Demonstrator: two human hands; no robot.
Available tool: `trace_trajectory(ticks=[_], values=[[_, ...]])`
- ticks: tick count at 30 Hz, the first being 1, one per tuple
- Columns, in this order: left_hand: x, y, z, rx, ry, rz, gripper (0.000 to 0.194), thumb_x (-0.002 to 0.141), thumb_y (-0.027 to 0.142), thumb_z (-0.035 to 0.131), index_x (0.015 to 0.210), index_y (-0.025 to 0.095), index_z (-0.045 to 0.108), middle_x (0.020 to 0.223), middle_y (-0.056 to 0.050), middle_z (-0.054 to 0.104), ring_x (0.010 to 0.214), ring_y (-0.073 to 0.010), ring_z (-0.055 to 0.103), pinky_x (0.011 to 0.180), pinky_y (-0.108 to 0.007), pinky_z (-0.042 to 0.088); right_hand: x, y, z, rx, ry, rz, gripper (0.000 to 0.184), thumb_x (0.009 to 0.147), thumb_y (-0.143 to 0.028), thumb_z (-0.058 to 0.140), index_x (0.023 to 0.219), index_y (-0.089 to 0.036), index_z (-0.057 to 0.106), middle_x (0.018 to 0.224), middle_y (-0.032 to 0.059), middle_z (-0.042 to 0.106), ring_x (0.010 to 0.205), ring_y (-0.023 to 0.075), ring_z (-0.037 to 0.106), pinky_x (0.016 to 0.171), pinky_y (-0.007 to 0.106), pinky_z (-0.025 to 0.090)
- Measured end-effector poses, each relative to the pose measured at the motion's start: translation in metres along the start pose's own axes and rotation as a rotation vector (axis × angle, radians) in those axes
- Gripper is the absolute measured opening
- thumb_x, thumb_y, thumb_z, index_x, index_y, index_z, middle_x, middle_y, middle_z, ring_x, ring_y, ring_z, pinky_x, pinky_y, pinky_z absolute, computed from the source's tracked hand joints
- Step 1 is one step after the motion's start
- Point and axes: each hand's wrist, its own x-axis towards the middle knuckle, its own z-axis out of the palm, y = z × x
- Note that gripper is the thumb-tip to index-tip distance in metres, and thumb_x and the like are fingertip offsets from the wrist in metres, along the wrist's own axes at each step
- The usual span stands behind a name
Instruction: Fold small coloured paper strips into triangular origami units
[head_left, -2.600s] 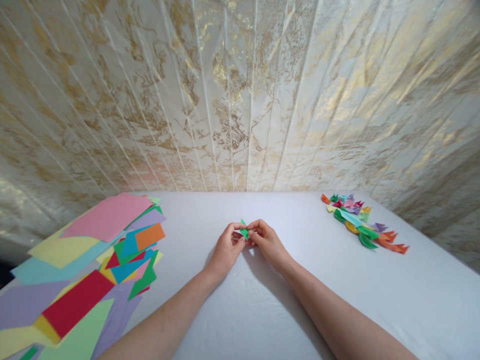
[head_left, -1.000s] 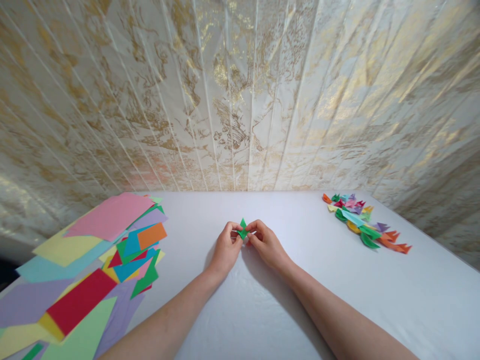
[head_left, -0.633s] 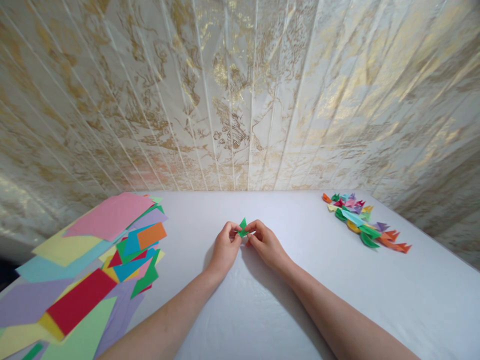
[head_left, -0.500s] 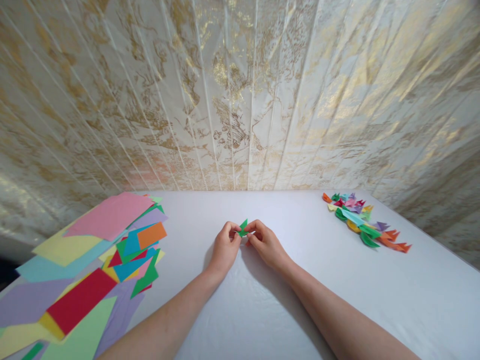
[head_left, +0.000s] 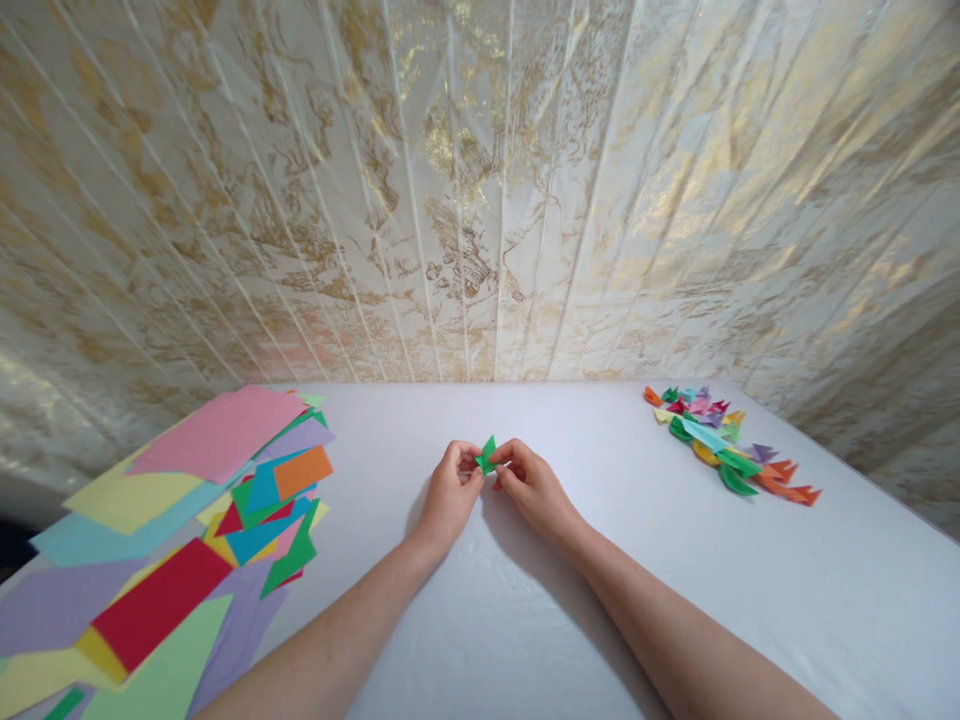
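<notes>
A small folded piece of green paper [head_left: 488,455] is held between my two hands, just above the middle of the white table. One pointed tip of it rises upward between the fingers. My left hand [head_left: 452,487] pinches its left side with thumb and forefinger. From the other side, my right hand [head_left: 531,482] grips the right edge in a pinch. The fingers cover the lower part of the paper, so its full shape is hidden.
Loose coloured sheets, among them a pink sheet [head_left: 225,430] and a red sheet [head_left: 163,603], overlap along the left of the white table [head_left: 465,630]. Small folded paper pieces [head_left: 705,436] in several colours lie at the far right. A gold-patterned curtain [head_left: 465,200] hangs behind.
The green paper has tilted slightly, and its tip stands a little higher and more upright. Both hands keep their pinch in nearly the same place.
</notes>
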Motion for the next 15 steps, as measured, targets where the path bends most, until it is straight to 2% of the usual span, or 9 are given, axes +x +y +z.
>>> trace_trajectory(ticks=[7, 12, 15], values=[[0.0007, -0.0003, -0.0011, 0.003, -0.011, 0.009, 0.013, 0.077, 0.012, 0.055, 0.088, 0.02, 0.055, 0.088, -0.001, 0.064, 0.085, -0.0146, 0.064, 0.08, -0.029, 0.053, 0.0019, 0.0017, 0.0002, 0.055, -0.007, 0.015, 0.01, 0.082, -0.022, 0.049, 0.088, -0.021, 0.056, 0.085, 0.0, 0.063, 0.065, 0.0136, 0.062, 0.064, 0.028, 0.047], [0.0012, -0.0013, -0.0026, 0.036, -0.047, 0.039, 0.017, 0.077, 0.013, 0.056, 0.092, 0.02, 0.058, 0.094, -0.002, 0.066, 0.087, -0.0157, 0.065, 0.081, -0.03, 0.053, 0.0034, 0.0045, 0.0021, 0.087, 0.001, 0.041, 0.009, 0.078, -0.02, 0.051, 0.086, -0.02, 0.056, 0.075, -0.0016, 0.063, 0.062, 0.013, 0.061, 0.062, 0.026, 0.047], [0.0018, -0.0037, -0.003, 0.05, -0.049, 0.055, 0.015, 0.076, 0.013, 0.056, 0.089, 0.02, 0.058, 0.089, -0.002, 0.066, 0.085, -0.0159, 0.065, 0.081, -0.03, 0.053, 0.0039, 0.0067, 0.002, 0.102, 0.01, 0.035, 0.01, 0.077, -0.018, 0.05, 0.085, -0.02, 0.057, 0.078, -0.0013, 0.063, 0.063, 0.0124, 0.061, 0.062, 0.026, 0.047]])
